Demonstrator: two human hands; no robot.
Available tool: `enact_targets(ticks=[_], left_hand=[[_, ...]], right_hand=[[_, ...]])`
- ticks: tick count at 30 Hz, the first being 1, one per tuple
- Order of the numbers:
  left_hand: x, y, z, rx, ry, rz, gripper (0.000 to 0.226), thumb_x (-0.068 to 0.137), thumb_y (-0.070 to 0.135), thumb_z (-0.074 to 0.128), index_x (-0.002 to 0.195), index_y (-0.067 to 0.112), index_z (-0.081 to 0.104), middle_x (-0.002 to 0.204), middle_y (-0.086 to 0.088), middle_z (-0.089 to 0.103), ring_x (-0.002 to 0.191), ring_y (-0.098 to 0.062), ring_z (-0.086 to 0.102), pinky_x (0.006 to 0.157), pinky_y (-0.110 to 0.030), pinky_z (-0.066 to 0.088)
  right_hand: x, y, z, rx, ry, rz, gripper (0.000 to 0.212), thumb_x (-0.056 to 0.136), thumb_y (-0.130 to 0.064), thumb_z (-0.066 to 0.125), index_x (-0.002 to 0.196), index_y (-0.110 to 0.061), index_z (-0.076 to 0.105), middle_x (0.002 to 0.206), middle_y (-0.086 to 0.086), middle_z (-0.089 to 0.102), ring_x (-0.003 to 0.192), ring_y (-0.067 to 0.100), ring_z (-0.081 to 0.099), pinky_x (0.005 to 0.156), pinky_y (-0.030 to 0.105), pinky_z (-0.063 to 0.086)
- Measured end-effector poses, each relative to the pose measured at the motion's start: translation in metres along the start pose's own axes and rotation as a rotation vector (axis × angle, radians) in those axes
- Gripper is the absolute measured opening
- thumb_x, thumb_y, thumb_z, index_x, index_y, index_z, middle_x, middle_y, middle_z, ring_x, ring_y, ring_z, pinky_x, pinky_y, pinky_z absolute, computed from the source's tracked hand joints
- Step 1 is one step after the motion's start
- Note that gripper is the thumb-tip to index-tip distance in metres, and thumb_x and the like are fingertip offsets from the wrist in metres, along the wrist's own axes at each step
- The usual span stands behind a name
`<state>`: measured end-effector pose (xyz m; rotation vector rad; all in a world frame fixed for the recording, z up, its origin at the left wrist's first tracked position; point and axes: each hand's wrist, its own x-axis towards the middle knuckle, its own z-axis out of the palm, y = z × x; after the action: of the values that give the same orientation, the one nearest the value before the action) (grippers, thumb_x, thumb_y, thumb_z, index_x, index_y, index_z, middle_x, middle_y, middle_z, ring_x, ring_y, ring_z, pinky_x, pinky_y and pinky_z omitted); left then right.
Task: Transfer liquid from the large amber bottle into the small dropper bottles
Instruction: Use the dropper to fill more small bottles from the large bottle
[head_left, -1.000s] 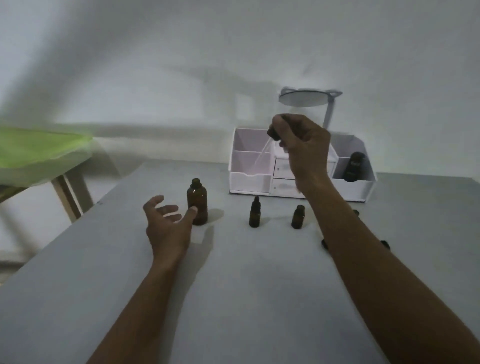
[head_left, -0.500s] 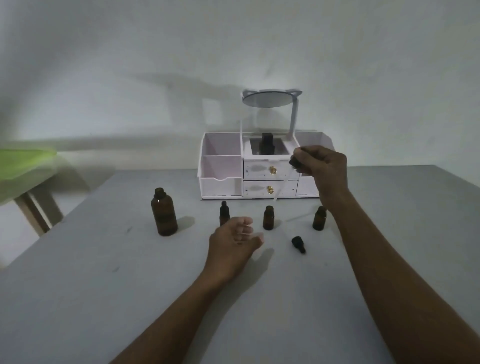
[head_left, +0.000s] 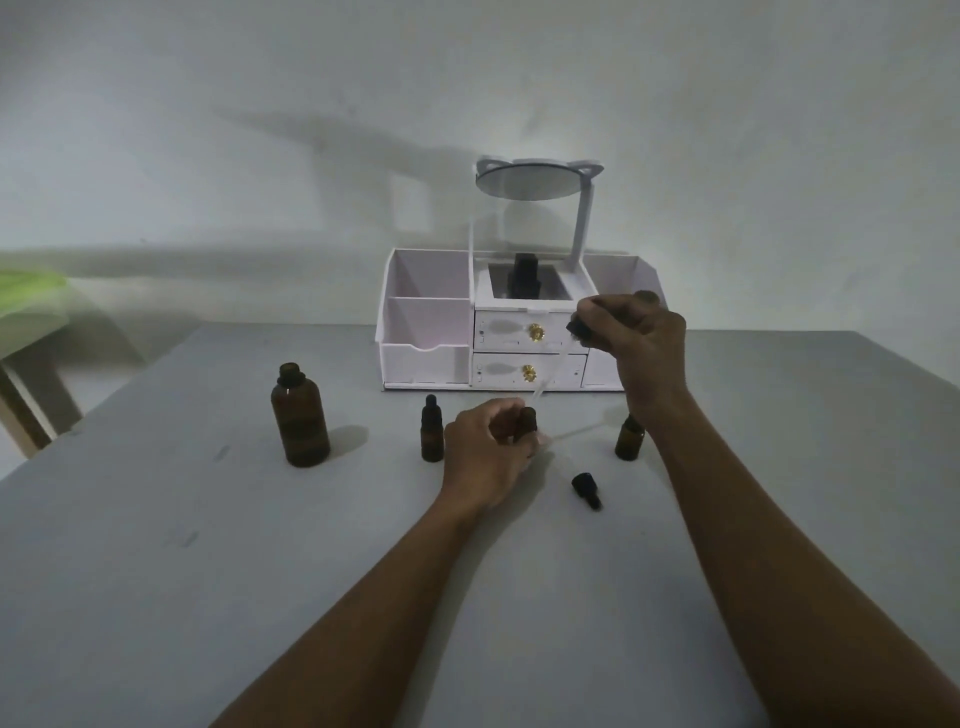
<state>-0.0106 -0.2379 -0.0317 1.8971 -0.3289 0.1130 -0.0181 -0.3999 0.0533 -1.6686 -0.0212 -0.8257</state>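
Note:
The large amber bottle (head_left: 300, 415) stands uncapped at the left of the grey table (head_left: 260, 571). My left hand (head_left: 485, 454) grips the middle small dropper bottle (head_left: 528, 418), whose neck shows above the fingers. My right hand (head_left: 631, 338) pinches the black bulb of a glass dropper (head_left: 545, 382), held slanted with its tip just above that bottle's mouth. A capped small bottle (head_left: 431, 436) stands to the left of my left hand. Another small bottle (head_left: 629, 439) stands uncapped beside my right wrist. A loose black dropper cap (head_left: 587, 489) lies on the table.
A white organizer (head_left: 426, 338) with compartments, two gold-knobbed drawers and a round mirror (head_left: 530, 179) stands at the back against the wall. A dark bottle (head_left: 524, 275) stands in its middle compartment. A green-topped piece of furniture (head_left: 26, 306) shows at the far left.
My left hand moved right from the large bottle and closed on the middle small bottle. My right hand lowered the dropper toward that bottle's mouth. The view shifted left to right.

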Motion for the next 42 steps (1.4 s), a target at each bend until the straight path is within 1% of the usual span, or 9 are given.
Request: enact_targets(ticks=[5, 12, 20, 26, 31, 33, 37, 39, 42], left_hand=[[0.0, -0.002, -0.002, 0.035, -0.01, 0.03, 0.04, 0.078, 0.023, 0.079, 0.116, 0.018, 0.069, 0.11, 0.004, 0.071, 0.097, -0.007, 0.065, 0.096, -0.026, 0.05], [-0.001, -0.001, -0.003, 0.031, -0.015, 0.023, 0.039, 0.079, 0.021, 0.078, 0.117, 0.018, 0.069, 0.11, 0.004, 0.071, 0.098, -0.009, 0.066, 0.096, -0.029, 0.051], [-0.002, 0.001, -0.003, 0.038, -0.034, 0.021, 0.043, 0.08, 0.02, 0.077, 0.121, 0.017, 0.066, 0.116, 0.002, 0.069, 0.103, -0.01, 0.065, 0.099, -0.029, 0.049], [-0.003, 0.003, -0.004, 0.068, -0.033, 0.035, 0.043, 0.082, 0.021, 0.076, 0.123, 0.016, 0.065, 0.118, 0.002, 0.068, 0.104, -0.011, 0.064, 0.098, -0.023, 0.047], [-0.001, 0.001, -0.003, 0.077, -0.03, 0.034, 0.043, 0.082, 0.022, 0.076, 0.123, 0.016, 0.065, 0.118, 0.002, 0.068, 0.104, -0.009, 0.063, 0.098, -0.023, 0.047], [-0.001, 0.001, -0.002, 0.087, -0.037, 0.03, 0.044, 0.082, 0.023, 0.076, 0.124, 0.016, 0.064, 0.119, 0.002, 0.068, 0.105, -0.009, 0.062, 0.097, -0.021, 0.045], [-0.009, 0.004, -0.006, 0.006, -0.043, -0.006, 0.065, 0.077, 0.029, 0.08, 0.135, 0.019, 0.053, 0.124, 0.003, 0.062, 0.105, -0.01, 0.06, 0.094, -0.024, 0.049], [-0.017, 0.008, -0.013, -0.005, -0.063, -0.047, 0.068, 0.078, 0.03, 0.079, 0.138, 0.022, 0.049, 0.127, 0.003, 0.059, 0.105, -0.01, 0.057, 0.09, -0.023, 0.048], [-0.033, 0.01, -0.037, 0.024, -0.113, -0.058, 0.055, 0.08, 0.032, 0.076, 0.13, 0.026, 0.055, 0.126, 0.004, 0.06, 0.099, -0.006, 0.058, 0.079, -0.014, 0.047]], right_hand=[[-0.002, 0.003, 0.001, 0.014, -0.007, 0.016, 0.012, 0.089, -0.007, 0.072, 0.101, -0.004, 0.073, 0.079, -0.001, 0.073, 0.069, 0.007, 0.075, 0.069, 0.019, 0.059], [-0.005, 0.004, 0.006, -0.018, -0.026, -0.01, 0.009, 0.09, -0.007, 0.072, 0.099, -0.009, 0.073, 0.081, -0.003, 0.073, 0.068, 0.002, 0.074, 0.064, 0.012, 0.055], [-0.011, 0.002, 0.009, -0.098, -0.05, -0.087, 0.014, 0.088, -0.004, 0.073, 0.092, -0.017, 0.072, 0.061, -0.029, 0.068, 0.066, -0.007, 0.069, 0.066, 0.004, 0.05], [-0.014, 0.002, 0.01, -0.107, -0.067, -0.123, 0.012, 0.088, -0.004, 0.072, 0.086, -0.016, 0.073, 0.06, -0.027, 0.069, 0.063, -0.006, 0.068, 0.067, 0.003, 0.048], [-0.015, 0.001, 0.011, -0.1, -0.064, -0.148, 0.012, 0.088, -0.006, 0.073, 0.087, -0.017, 0.074, 0.068, -0.019, 0.072, 0.065, -0.001, 0.071, 0.069, 0.008, 0.052], [-0.014, -0.001, 0.011, -0.11, -0.06, -0.168, 0.01, 0.089, -0.007, 0.072, 0.092, -0.017, 0.073, 0.074, -0.01, 0.073, 0.067, -0.002, 0.071, 0.069, 0.007, 0.052], [-0.011, -0.009, 0.009, -0.079, -0.02, -0.205, 0.013, 0.091, -0.008, 0.071, 0.102, -0.002, 0.074, 0.085, 0.007, 0.075, 0.069, 0.003, 0.073, 0.071, 0.014, 0.056], [-0.009, -0.017, 0.009, -0.063, 0.02, -0.228, 0.016, 0.091, -0.011, 0.071, 0.104, -0.001, 0.074, 0.084, 0.006, 0.074, 0.071, 0.006, 0.073, 0.074, 0.019, 0.058], [-0.008, -0.034, 0.017, 0.022, 0.056, -0.247, 0.019, 0.09, -0.013, 0.072, 0.106, -0.002, 0.073, 0.085, 0.004, 0.075, 0.08, 0.02, 0.075, 0.08, 0.032, 0.062]])
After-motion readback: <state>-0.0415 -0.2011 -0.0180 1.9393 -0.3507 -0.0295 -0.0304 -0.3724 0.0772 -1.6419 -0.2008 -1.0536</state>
